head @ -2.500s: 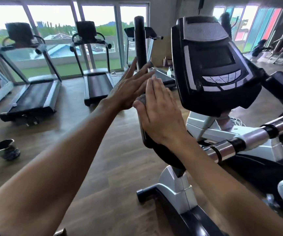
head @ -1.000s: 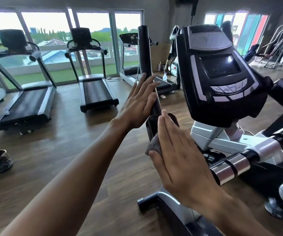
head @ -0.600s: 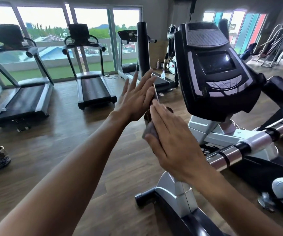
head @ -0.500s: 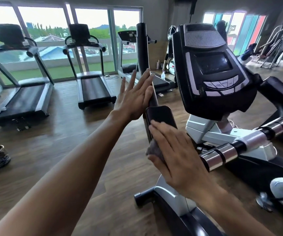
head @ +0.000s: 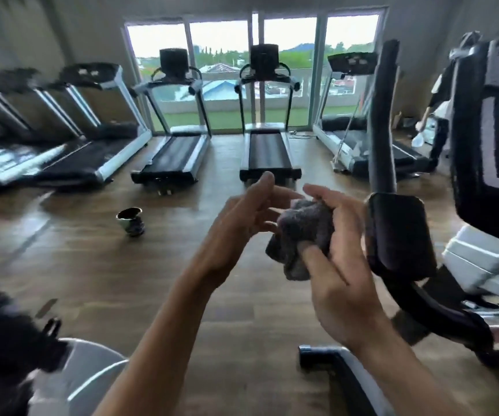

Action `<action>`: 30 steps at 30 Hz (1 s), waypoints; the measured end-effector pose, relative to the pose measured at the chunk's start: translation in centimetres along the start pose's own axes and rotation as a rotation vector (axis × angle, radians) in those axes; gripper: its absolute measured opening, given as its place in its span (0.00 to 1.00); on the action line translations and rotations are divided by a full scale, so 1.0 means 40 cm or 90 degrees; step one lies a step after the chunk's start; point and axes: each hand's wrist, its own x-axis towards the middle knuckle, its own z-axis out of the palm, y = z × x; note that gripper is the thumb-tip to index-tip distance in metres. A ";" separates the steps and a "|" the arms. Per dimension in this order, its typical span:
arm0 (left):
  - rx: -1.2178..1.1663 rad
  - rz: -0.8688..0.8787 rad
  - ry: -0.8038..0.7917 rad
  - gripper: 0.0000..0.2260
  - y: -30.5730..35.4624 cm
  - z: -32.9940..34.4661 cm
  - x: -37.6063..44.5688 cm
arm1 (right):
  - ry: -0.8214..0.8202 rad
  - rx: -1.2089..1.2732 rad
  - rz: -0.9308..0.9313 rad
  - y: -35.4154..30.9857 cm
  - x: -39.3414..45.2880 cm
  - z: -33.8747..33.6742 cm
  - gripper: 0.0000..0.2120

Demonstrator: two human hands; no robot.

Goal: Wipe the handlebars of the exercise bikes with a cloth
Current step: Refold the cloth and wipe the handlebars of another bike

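A bunched grey cloth (head: 300, 237) is held in my right hand (head: 336, 265), with the thumb pressed over its lower part and the fingers curled behind it. My left hand (head: 242, 217) hovers just left of the cloth with loosely bent fingers, its fingertips near the fabric but not clearly gripping it. Both hands are off the bike. The black upright handlebar (head: 383, 121) of the exercise bike rises to the right of my hands, above its wider black pad (head: 398, 235). The bike's console (head: 491, 130) fills the far right edge, blurred.
Several treadmills (head: 267, 148) line the windows across the wooden floor. A small dark bowl (head: 131, 221) sits on the floor to the left. Another machine's dark part and white housing (head: 62, 373) fills the bottom left. A person (head: 440, 94) stands at the back right.
Both hands have left the handlebar and come together in front of me, with the cloth now bunched in my right hand. The view has swung left, away from the console.
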 end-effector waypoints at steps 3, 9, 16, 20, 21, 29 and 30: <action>0.100 0.019 0.094 0.17 0.014 -0.106 -0.092 | -0.116 0.046 0.003 0.014 0.063 0.130 0.33; 0.222 0.080 0.398 0.04 0.048 -0.345 -0.210 | -0.304 0.245 -0.038 -0.001 0.178 0.397 0.28; 0.355 0.061 0.692 0.11 0.092 -0.558 -0.253 | -0.350 0.311 -0.083 -0.054 0.318 0.678 0.10; 0.330 0.070 0.826 0.13 0.089 -0.643 -0.227 | -0.365 0.286 -0.124 -0.079 0.389 0.826 0.12; 0.350 0.066 0.856 0.12 0.088 -0.666 -0.211 | -0.370 0.280 -0.137 -0.084 0.403 0.859 0.12; 0.405 0.010 1.113 0.13 0.062 -0.926 -0.077 | -0.643 0.379 -0.203 -0.044 0.601 1.036 0.18; 0.425 0.005 1.120 0.13 0.068 -0.960 -0.058 | -0.637 0.376 -0.210 -0.036 0.651 1.059 0.17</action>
